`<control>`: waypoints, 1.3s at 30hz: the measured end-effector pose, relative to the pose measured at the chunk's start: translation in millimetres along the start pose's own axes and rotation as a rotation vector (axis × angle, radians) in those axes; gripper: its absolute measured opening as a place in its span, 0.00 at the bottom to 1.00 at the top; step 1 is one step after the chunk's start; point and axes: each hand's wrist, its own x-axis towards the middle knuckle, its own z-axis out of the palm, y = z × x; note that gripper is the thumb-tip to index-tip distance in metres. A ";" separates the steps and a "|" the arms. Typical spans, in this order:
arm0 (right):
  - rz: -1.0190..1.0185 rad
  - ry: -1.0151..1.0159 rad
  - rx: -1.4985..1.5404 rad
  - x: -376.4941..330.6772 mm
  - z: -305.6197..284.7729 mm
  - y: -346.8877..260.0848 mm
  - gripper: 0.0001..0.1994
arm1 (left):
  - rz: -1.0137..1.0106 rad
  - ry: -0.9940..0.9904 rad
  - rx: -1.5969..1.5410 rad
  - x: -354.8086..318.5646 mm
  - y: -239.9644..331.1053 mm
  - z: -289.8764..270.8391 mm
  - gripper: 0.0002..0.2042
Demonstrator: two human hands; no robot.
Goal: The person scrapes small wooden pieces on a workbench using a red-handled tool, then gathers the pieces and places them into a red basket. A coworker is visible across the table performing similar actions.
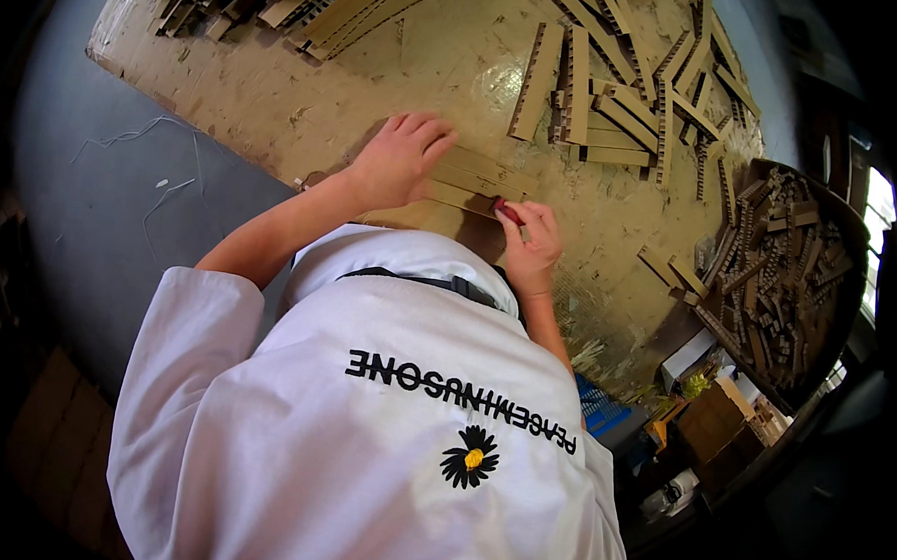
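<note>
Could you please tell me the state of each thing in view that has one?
Left hand: over the flat cardboard, blurred
Right hand: closed on the red tool
Red tool: held, tip unclear
Flat cardboard: lying on the table
Upper-right strips: loose, overlapping
Upper-left strips: piled together
Cardboard pieces at far right: heaped

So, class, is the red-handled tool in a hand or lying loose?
In a hand: the right hand grips its red handle.

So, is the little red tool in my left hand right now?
No, your right hand grips the red tool, while your left hand is over the flat brown piece.
</note>
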 end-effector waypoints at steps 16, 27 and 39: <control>-0.150 -0.069 -0.124 -3.0 22.3 21.8 0.06 | 0.036 -0.105 0.157 -2.2 14.7 22.3 0.55; -0.189 -0.074 -0.113 -1.9 23.6 32.3 0.08 | 0.033 -0.051 0.049 -0.4 9.8 28.0 0.53; -0.081 -0.100 0.030 -2.7 28.4 33.2 0.08 | 0.019 -0.074 0.041 1.2 7.8 25.6 0.52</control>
